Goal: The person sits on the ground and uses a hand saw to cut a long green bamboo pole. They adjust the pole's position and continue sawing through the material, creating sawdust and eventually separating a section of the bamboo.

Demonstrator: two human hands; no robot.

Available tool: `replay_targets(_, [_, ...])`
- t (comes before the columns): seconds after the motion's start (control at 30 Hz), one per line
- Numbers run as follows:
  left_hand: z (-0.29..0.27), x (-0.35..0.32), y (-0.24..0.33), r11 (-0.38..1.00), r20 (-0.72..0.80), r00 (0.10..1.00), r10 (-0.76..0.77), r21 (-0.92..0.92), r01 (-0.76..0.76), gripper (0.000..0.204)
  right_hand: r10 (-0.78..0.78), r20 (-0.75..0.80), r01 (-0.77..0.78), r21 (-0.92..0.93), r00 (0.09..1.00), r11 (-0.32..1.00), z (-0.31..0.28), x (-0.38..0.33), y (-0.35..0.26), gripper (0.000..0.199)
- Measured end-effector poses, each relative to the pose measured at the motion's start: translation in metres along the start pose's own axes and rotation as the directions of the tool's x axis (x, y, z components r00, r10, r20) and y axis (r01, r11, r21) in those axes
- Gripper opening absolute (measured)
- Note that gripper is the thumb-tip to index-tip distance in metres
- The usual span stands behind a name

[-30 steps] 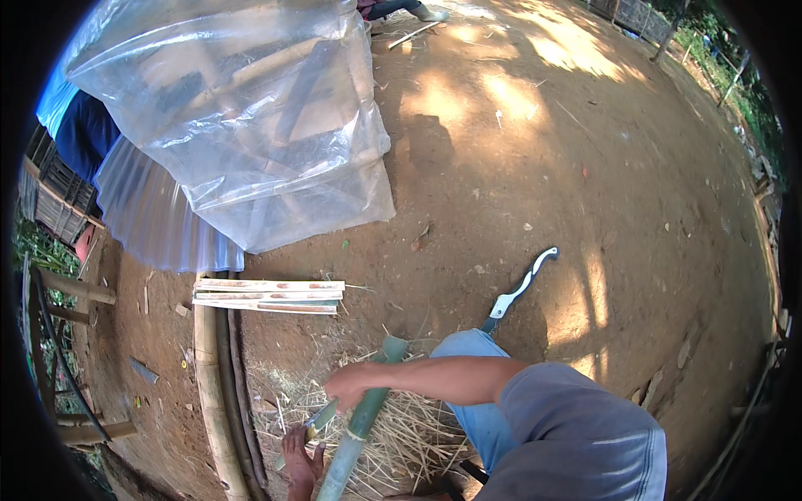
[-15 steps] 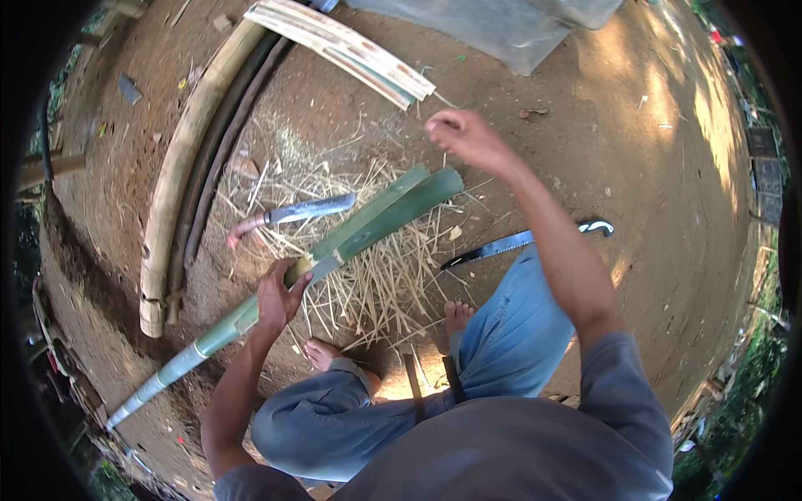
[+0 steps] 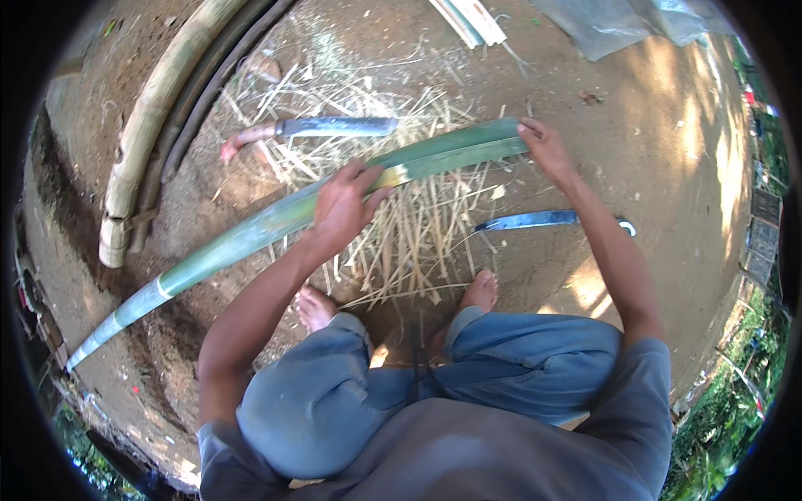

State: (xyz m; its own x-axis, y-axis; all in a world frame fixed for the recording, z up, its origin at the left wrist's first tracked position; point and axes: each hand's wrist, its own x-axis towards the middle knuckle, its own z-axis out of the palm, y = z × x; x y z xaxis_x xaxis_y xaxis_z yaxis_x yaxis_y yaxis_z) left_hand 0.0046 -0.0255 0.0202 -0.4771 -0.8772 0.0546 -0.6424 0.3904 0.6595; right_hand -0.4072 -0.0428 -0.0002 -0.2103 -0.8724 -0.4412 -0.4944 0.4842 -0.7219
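A long green bamboo pole [image 3: 225, 242] lies slantwise in front of me, its thin end low at the far left. Its right end is split lengthwise into halves that lie close together. My left hand [image 3: 344, 204] is closed around the pole just left of a pale joint. At the split end, my right hand [image 3: 545, 150] pinches the tip between thumb and fingers. Beyond the pole, a machete [image 3: 338, 126] with a reddish-brown handle rests on pale bamboo shavings [image 3: 401, 250]. A curved pruning saw [image 3: 530, 220] lies on the ground below my right hand, partly covered by my forearm.
Thick wooden poles [image 3: 138, 159] lie along the left. Several split bamboo strips [image 3: 472, 21] are at the top, with a grey plastic sheet [image 3: 635, 25] to their right. My bare feet [image 3: 482, 290] stand on the dirt at the near edge of the shavings.
My right hand has come down from the air onto the split end. The left hand has shifted right and the pole lies flatter across the view. The view itself has also shifted.
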Motion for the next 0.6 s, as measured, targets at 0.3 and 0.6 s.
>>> replay_targets(0.3, [0.018, 0.008, -0.002, 0.994, -0.136, 0.989, -0.051, 0.090, 0.064, 0.036, 0.046, -0.009, -0.044, 0.173, 0.999, 0.984, 0.002, 0.016, 0.019, 0.045])
replay_targets(0.6, [0.027, -0.010, -0.014, 0.987, -0.172, 0.985, 0.005, 0.161, 0.023, 0.039, 0.035, -0.044, -0.027, 0.159, 0.998, 0.987, 0.011, 0.003, 0.012, 0.045])
